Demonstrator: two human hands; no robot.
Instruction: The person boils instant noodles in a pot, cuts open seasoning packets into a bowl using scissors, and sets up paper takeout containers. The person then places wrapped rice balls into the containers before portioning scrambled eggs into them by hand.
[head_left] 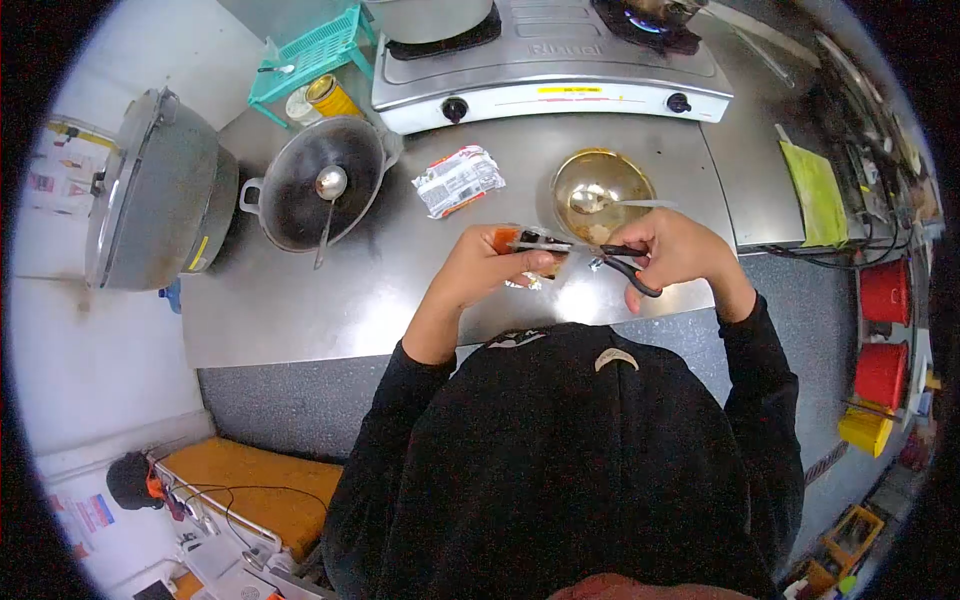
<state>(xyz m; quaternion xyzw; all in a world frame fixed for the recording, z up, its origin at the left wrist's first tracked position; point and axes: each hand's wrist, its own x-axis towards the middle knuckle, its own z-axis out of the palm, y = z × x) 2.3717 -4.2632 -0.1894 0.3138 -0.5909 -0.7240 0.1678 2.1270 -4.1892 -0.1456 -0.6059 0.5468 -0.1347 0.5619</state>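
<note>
My left hand (482, 268) is closed on a small packet (509, 240) with orange and dark parts, held over the front of the steel counter (330, 330). In my right hand (678, 248) are black-handled scissors (632, 275), whose blades reach left across the packet. Just behind my hands sits a metal bowl (580, 170) with a spoon (630, 203) resting in it. A white and red wrapped pack (460, 181) lies behind my left hand. Bits of foil (524, 283) show below the packet.
A wok (290, 185) holding a ladle (331, 182) stands at the left, beside large pots (165, 190). A two-burner stove (550, 85) is at the back, its right burner lit. Near it are a yellow can (332, 97), a teal rack (310, 55) and a green cloth (812, 190).
</note>
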